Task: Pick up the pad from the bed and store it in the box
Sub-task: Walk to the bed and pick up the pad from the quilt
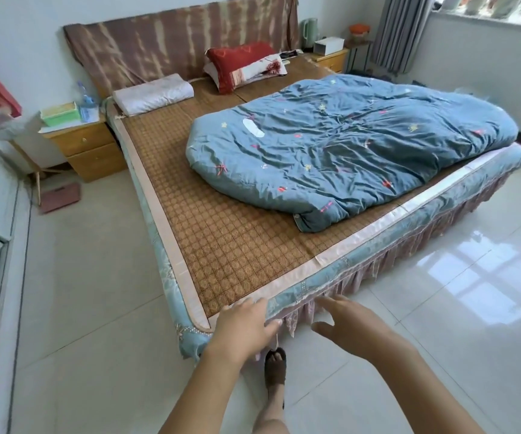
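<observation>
A small white oval pad (253, 128) lies on the blue quilt (347, 145), toward the quilt's left side, far from both hands. The quilt covers the right half of the bed, on top of a brown woven mat (221, 245). My left hand (246, 327) rests on the bed's near corner, fingers spread over the pink border, holding nothing. My right hand (350, 324) hovers open just in front of the bed skirt, fingers apart and empty. A white box (328, 46) stands on the far nightstand beside the headboard.
A wooden nightstand (83, 148) with a green box (60, 113) stands left of the bed. Pillows (152, 93) lie at the headboard. A green kettle (308, 32) sits by the far nightstand. My sandalled foot (275, 368) stands on glossy floor tiles.
</observation>
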`<state>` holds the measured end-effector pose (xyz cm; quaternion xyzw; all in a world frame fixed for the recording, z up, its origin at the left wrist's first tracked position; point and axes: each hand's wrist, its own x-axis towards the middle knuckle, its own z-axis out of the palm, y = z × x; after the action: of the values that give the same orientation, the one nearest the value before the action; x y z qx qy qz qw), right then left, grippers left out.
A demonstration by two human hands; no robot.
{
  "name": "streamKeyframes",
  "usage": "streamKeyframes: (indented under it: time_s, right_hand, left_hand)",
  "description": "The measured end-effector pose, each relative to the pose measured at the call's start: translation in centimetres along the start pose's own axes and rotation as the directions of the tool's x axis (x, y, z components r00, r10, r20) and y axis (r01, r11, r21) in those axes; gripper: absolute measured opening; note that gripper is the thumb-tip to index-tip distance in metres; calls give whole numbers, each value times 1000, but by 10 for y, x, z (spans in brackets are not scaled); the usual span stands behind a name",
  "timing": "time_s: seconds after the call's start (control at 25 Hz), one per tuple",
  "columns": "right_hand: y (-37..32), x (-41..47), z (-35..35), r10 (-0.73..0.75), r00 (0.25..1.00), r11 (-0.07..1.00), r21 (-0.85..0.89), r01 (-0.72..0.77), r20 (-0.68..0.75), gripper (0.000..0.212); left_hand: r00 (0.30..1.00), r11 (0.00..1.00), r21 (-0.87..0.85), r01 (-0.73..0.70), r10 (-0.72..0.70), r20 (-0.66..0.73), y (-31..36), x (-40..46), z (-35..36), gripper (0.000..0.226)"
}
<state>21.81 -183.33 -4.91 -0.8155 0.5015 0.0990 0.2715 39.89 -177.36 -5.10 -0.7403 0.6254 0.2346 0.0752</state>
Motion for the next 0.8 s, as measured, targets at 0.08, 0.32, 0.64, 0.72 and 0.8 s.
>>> streamKeyframes:
  time_s: [0.08, 0.32, 0.64, 0.72, 0.8]
  right_hand:
    - [5, 52, -23, -5, 1000, 1000, -2, 5, 3, 50]
    - [5, 183, -100, -16, 1000, 1000, -20, 16, 2, 51]
    - [-8, 256, -135, -139, 986, 989, -39, 143, 91, 53]
    - [-19, 264, -131, -172, 977, 983, -47, 179, 128, 51]
    - [-34, 267, -125, -199, 967, 976, -59, 210, 159, 47]
  left_hand:
    - [1000, 1000, -9, -10, 10, -13, -6, 52, -22, 44]
    - [999, 999, -5, 32, -32, -29, -32, 181, -96, 50]
    - [987, 982, -113, 151, -156, -28, -44, 213, -120, 54]
    - [980, 973, -120, 198, -200, -11, -55, 208, -115, 53]
    - [972, 964, -128, 232, -235, -14, -69, 200, -111, 52]
